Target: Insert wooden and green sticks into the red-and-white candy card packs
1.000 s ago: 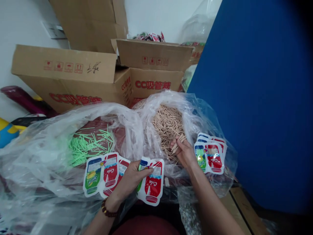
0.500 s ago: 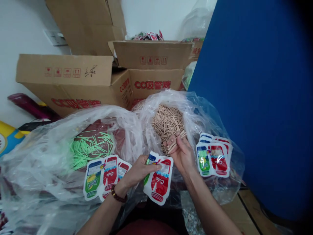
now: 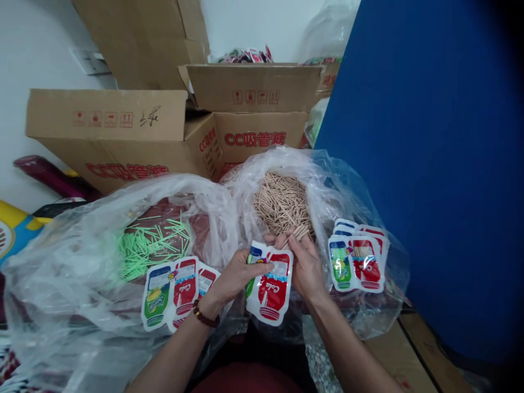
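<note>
My left hand [image 3: 233, 275] grips a red and green printed pouch [image 3: 270, 285] by its top edge. Just to the right, my right hand [image 3: 305, 265] holds a small bunch of tan sticks [image 3: 298, 233] at the pouch's mouth. Behind both hands a clear plastic bag [image 3: 327, 191] holds a heap of the same tan sticks [image 3: 280, 202]. More pouches [image 3: 174, 292] lie on the plastic to the left of my left wrist. A stack of pouches [image 3: 356, 259] rests to the right of my right hand.
A second clear bag [image 3: 82, 245] on the left holds green sticks [image 3: 151, 243]. Cardboard boxes [image 3: 118, 128] with red print stand behind the bags. A blue panel [image 3: 429, 164] fills the right side. A wooden edge [image 3: 413, 349] shows at the lower right.
My right hand lifted a bunch of tan sticks out of the heap and brought it left to the pouch. My left hand raised the pouch slightly toward it.
</note>
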### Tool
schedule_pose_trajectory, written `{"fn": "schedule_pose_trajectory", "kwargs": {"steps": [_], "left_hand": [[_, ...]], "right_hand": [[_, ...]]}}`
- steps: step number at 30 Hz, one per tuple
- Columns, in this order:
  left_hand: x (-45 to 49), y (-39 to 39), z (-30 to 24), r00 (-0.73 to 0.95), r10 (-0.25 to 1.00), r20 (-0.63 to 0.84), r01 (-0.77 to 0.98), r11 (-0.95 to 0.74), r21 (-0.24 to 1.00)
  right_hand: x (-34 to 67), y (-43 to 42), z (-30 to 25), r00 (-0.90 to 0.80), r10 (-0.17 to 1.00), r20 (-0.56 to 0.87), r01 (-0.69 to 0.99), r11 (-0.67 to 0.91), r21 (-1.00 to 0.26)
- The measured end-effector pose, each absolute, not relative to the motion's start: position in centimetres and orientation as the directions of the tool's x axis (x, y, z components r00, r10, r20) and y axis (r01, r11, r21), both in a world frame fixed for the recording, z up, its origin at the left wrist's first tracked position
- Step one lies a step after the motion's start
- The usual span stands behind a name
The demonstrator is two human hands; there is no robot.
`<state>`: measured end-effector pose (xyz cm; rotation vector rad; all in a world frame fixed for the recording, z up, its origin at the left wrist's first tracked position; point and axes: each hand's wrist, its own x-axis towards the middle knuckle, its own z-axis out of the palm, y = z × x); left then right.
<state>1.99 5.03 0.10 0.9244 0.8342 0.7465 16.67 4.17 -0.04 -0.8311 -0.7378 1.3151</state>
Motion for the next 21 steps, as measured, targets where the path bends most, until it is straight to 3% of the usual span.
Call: {"fn": "schedule_pose_trajectory", "kwargs": {"steps": [5,10,18,21], "left_hand": [[2.2,6.4,0.3,0.443,0.868,-0.225,-0.162,0.324,0.932],[2.1,7.7,0.3,0.46,0.858,-0.229,-0.099,0.305,0.947],[2.6,8.8,-0.1,0.466,0.864,-0.192,-0.126,0.279,0.952],[2.8,8.8,-0.2,0.454,0.877,-0.158,-0.181,0.265,0.947]], "right_hand": [[17.4,5.0,0.2,-0.072,0.997,0.003,-0.515,-0.035,-0.856],[18.1,7.0,0.5,-0.036,0.999,-0.024,-0.533,-0.04,-0.845],[18.9,7.5,-0.3,-0.082,0.996,0.047,-0.21,0.029,-0.977],[19.7,7.2,0.4,-0.099,0.981,0.168,-0.017,0.167,-0.986]]}}
